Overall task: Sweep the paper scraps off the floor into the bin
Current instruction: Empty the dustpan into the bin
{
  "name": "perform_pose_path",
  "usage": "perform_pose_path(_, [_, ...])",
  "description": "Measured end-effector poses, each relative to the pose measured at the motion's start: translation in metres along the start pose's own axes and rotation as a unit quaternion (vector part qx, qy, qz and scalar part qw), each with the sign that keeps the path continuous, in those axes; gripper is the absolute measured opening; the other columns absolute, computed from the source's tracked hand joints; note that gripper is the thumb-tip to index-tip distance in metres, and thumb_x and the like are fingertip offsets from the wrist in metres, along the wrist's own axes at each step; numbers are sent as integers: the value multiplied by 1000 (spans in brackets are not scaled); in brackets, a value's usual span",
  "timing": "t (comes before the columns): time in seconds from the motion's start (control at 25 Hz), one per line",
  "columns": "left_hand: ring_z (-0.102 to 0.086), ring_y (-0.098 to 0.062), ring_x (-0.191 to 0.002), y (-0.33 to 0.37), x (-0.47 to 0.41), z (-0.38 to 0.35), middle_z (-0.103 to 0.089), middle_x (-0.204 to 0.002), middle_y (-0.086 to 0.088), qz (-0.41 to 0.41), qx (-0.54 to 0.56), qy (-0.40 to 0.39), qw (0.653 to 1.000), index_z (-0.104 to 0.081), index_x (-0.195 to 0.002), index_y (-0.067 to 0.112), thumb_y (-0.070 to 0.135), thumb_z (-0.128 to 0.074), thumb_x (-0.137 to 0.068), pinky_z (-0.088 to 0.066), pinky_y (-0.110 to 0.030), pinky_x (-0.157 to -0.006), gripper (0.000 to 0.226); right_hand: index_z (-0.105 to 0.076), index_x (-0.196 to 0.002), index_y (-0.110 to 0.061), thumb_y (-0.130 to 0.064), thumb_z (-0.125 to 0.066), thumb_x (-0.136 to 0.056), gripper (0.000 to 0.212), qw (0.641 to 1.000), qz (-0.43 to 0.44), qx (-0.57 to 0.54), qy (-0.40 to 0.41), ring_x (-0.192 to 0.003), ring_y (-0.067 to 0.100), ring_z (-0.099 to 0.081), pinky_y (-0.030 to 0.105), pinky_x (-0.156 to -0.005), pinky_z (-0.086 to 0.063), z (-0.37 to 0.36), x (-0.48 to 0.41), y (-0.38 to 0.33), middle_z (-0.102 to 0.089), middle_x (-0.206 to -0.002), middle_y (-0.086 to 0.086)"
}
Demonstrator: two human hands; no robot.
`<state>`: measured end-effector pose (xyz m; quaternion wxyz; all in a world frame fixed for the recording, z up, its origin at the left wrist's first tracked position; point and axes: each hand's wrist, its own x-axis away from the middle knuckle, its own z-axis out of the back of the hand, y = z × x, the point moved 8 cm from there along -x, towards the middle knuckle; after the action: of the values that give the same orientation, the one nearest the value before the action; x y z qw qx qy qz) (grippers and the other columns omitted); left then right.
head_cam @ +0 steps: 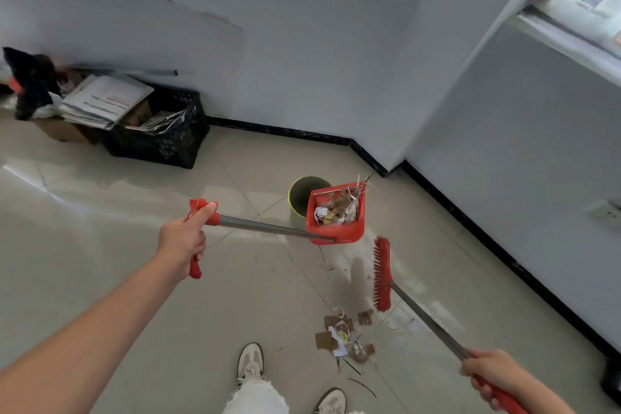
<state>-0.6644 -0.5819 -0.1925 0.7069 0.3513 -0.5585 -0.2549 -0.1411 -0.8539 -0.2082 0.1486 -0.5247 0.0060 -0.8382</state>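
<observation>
A long-handled red dustpan [336,213] is being held out by the left hand [183,238], whose fingers are being kept wrapped tight around the red grip at the top of the metal shaft, so that the pan is being carried off the floor and brought over the near rim of the bin [307,193]. The pan is being kept fairly level, presumably so that its load is not being spilled before the bin is reached; crumpled white paper, brown card pieces and thin strips are being carried in it, with a few strips sticking out past its far corner. The bin is standing open on the tiles near the wall corner, and what is lying inside it cannot be told, since only its dark inner wall is being shown. The red broom [382,274] is being held by the right hand [489,371], which is closed around the lower shaft where the metal meets the red sleeve; the brush head is being kept raised and to the side, seemingly so that it is being kept clear of the pan. A second heap of paper scraps [342,336] is lying on the floor just in front of the shoes, well apart from the bin, so the job is being judged only partly done. Against the far wall, a black crate [168,141] is being used to hold newspapers and folded sheets.
</observation>
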Motion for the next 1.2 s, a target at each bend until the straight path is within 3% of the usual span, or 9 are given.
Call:
perform_pose_path(0.28, [-21,-7,-27,-28,-40,17,-23,-35,11,134,97,37,986,-43,-65,22,51,-76,-69,-21,-26,-43,45,-67,-104,0,1,-61,-77,28,999,-10,25,-31,-32,15,-37,15,-36,-29,-28,7,-28,-45,-50,11])
perform_pose_path(0.44, [-22,-6,-25,-41,-51,25,-23,-35,11,179,137,35,974,-41,-64,23,53,-75,-69,-25,-18,-37,45,-65,-108,-6,0,-60,-78,31,999,-17,26,-42,-33,15,-36,15,-37,-30,-30,4,-39,-45,-48,9])
perform_pose_path(0.64, [-20,-3,-22,-53,-40,25,-20,-32,11,219,216,19,951,-44,-67,27,47,-64,-84,-24,-7,-33,33,-62,-109,-16,0,-61,-80,33,999,-4,15,-32,-33,15,-37,16,-38,-30,-24,0,-48,-44,-50,8])
perform_pose_path(0.76, [-20,-4,-21,-58,-29,23,-20,-30,10,229,254,33,939,-47,-69,26,42,-61,-88,-20,-6,-32,29,-58,-112,-21,1,-58,-82,37,999,8,16,-27,-32,14,-36,15,-36,-30,-19,-3,-54,-43,-48,7])
perform_pose_path(1.08, [-21,-6,-20,-85,-18,28,-22,-29,8,264,277,65,922,-46,-69,24,39,-62,-89,-20,-7,-32,30,-59,-114,-11,1,-58,-82,34,998,21,46,-31,-33,14,-36,16,-36,-31,-3,-12,-68,-43,-50,7])
perform_pose_path(1.2, [-22,-6,-20,-92,-21,31,-22,-28,8,276,282,71,916,-45,-69,24,38,-62,-90,-21,-7,-32,31,-51,-117,-19,1,-58,-83,41,998,27,44,-25,-33,13,-36,16,-35,-31,0,-13,-74,-44,-52,8])
